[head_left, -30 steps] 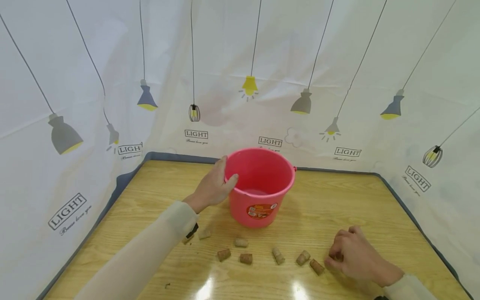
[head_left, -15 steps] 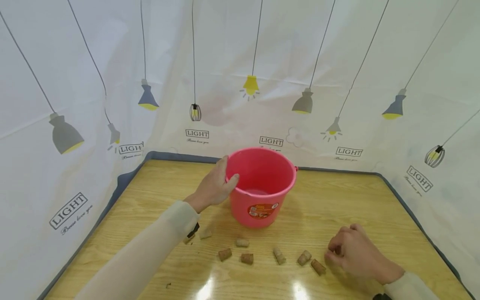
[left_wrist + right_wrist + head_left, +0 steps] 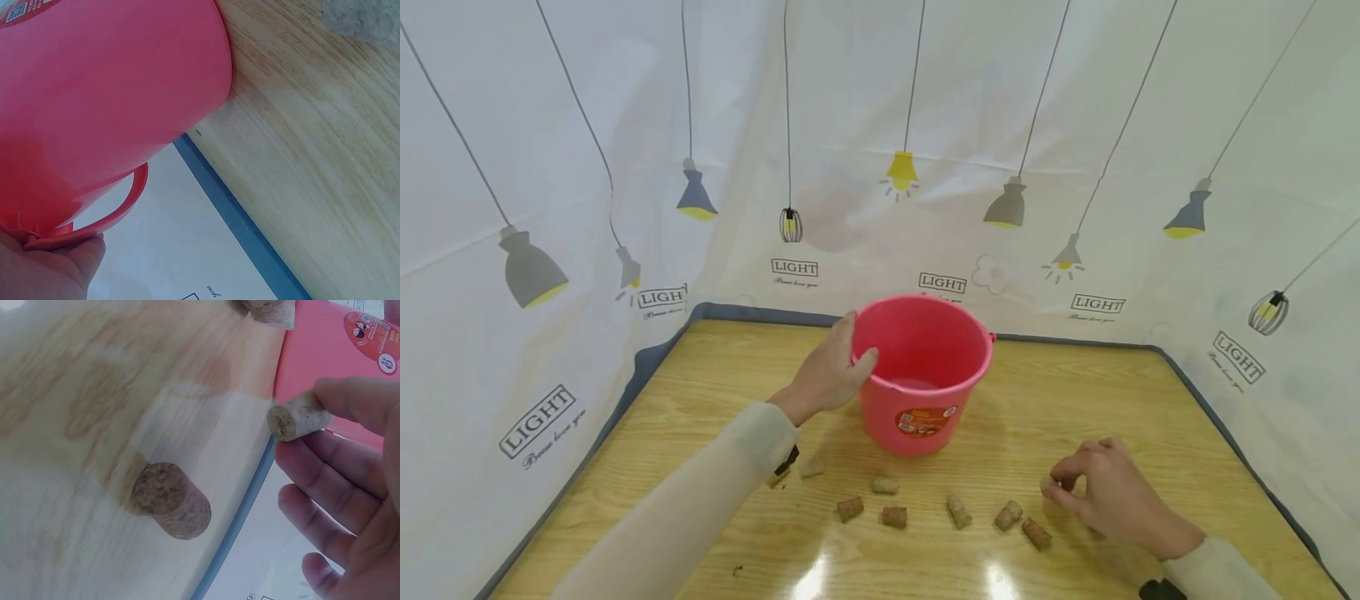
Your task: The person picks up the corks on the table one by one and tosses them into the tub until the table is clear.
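A pink bucket (image 3: 887,427) stands upright on the wooden table, its mouth facing up. My left hand (image 3: 829,371) grips the left side of its rim, thumb over the edge; the left wrist view shows the fingers at the pink handle (image 3: 139,190). Between thumb and fingertips, my right hand (image 3: 1108,498) pinches a pale cork (image 3: 301,416) above the table at the right. Another cork (image 3: 174,500), browner, lies on the tabletop below that hand. Closest to it in the head view are a brown cork (image 3: 1036,534) and a mottled cork (image 3: 1008,515).
Several more corks lie in a loose row before the bucket, among them a pale cork (image 3: 958,512) and a brown cork (image 3: 850,509). My left sleeve (image 3: 700,492) crosses the table's left side. A white lamp-printed sheet (image 3: 865,108) encloses the table (image 3: 1075,400).
My right hand has lifted slightly off the table, and a pale cork now shows at its fingertips. The left hand and the bucket have stayed put.
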`<state>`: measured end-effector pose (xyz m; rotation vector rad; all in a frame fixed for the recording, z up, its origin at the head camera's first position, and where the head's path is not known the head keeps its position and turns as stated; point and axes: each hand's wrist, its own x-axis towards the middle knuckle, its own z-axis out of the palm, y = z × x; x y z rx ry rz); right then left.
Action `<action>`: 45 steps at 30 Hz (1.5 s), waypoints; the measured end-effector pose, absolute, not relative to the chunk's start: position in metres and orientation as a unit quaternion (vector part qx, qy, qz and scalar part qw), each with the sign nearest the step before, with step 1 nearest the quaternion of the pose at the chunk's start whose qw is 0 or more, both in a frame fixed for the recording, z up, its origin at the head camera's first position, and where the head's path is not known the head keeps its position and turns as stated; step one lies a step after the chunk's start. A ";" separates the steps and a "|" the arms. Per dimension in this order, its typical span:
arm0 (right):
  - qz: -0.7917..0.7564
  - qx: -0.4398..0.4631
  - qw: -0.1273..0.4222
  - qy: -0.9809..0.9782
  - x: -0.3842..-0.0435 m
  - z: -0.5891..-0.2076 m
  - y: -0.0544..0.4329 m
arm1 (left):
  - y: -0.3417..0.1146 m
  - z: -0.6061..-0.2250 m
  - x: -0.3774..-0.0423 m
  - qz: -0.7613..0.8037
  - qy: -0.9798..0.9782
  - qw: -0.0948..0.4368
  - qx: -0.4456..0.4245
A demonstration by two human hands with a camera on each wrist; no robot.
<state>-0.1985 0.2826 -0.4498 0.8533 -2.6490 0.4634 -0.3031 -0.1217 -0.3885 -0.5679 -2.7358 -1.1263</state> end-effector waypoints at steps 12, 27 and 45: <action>0.177 0.284 0.232 -0.913 -0.205 -0.444 0.276 | -0.123 -0.389 -0.303 -0.360 -0.913 0.064 -0.184; 0.242 0.249 0.272 -0.898 -0.215 -0.435 0.262 | -0.124 -0.388 -0.303 -0.357 -0.914 0.058 -0.183; 0.258 0.242 0.308 -0.883 -0.221 -0.410 0.246 | -0.123 -0.387 -0.302 -0.355 -0.915 0.055 -0.182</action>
